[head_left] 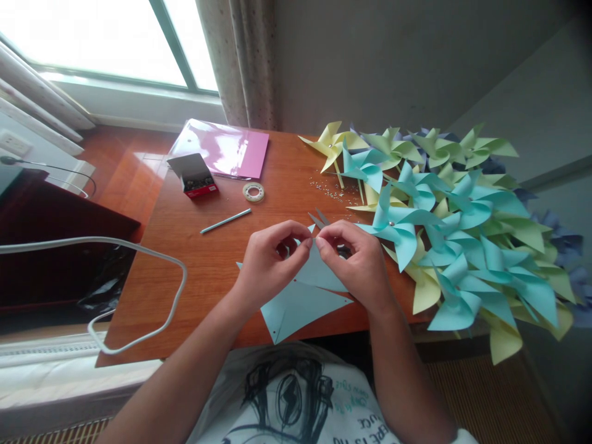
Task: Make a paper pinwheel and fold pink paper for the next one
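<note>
My left hand (276, 254) and my right hand (352, 254) meet above the table, thumb and forefinger of each pinched close together. Whatever is between the fingertips is too small to make out. Below them lies a light blue paper sheet (296, 305), cut in from its corners, with small holes at some tips. Scissors (318, 217) lie just beyond my hands, blades showing and handles mostly hidden by my right hand. A light blue paper stick (226, 221) rests to the left.
Many blue, yellow and green paper pinwheels (392, 223) are heaped on the right. At the back are a red box (201, 190) of small dark pieces, a tape roll (254, 192) and a pink paper pack (231, 148). A white cable (178, 290) loops over the left edge.
</note>
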{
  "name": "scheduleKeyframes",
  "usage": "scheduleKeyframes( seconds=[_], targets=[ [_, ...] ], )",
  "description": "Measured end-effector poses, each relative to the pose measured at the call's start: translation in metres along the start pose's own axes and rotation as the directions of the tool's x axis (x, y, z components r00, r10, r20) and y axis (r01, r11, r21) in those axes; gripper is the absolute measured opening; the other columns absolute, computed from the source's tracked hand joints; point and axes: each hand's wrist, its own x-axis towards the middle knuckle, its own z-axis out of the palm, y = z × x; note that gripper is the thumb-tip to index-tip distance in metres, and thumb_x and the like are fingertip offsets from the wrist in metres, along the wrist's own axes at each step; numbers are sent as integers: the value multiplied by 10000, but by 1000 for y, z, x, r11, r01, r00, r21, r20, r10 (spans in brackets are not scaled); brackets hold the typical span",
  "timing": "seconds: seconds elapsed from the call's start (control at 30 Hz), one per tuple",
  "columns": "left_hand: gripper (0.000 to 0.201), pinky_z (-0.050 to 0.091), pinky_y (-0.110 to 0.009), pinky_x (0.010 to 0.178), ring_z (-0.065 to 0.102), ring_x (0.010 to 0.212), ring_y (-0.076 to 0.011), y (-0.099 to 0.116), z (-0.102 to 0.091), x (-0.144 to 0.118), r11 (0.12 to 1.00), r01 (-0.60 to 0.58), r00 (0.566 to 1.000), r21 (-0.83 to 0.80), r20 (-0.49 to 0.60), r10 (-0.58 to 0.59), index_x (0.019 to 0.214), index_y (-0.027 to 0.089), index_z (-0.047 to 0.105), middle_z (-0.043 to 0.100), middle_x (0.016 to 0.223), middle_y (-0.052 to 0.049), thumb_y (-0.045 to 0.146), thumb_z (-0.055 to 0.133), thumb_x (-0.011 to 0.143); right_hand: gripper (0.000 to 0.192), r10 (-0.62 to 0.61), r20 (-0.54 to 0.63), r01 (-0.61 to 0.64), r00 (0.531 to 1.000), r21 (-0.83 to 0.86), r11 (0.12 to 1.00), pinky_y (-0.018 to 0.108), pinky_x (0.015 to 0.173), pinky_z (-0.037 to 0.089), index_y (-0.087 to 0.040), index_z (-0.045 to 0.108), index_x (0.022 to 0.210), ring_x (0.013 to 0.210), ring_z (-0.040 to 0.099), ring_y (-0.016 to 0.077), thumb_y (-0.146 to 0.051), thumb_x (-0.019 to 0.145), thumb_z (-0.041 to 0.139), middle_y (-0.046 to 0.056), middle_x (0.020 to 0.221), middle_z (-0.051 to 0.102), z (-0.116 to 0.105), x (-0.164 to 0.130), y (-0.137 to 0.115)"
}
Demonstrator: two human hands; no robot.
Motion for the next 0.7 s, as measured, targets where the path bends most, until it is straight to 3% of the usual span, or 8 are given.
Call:
scheduleKeyframes(
  seconds=[0.47, 0.7],
  targets=[
    [112, 375, -221, 511, 481, 582, -100, -2, 0, 1, 1000, -6, 1000, 2, -4, 6, 847, 178, 675, 630, 711, -1, 274, 666, 904, 86, 24, 8, -24, 1000, 48, 999, 313, 719, 536, -226, 661, 843, 797, 653, 180, -180, 905, 624, 13, 839, 683, -1, -1, 0],
    [61, 390, -212, 526, 480, 559, -86, -1, 0, 0, 994, -69, 997, 86, -40, 72, 813, 175, 676, 614, 660, 21, 176, 663, 873, 108, -138, -35, 134, 990, -102, 986, 291, 702, 513, -209, 661, 842, 748, 618, 151, -133, 911, 627, 1, 814, 673, 1, -2, -1]
  ],
)
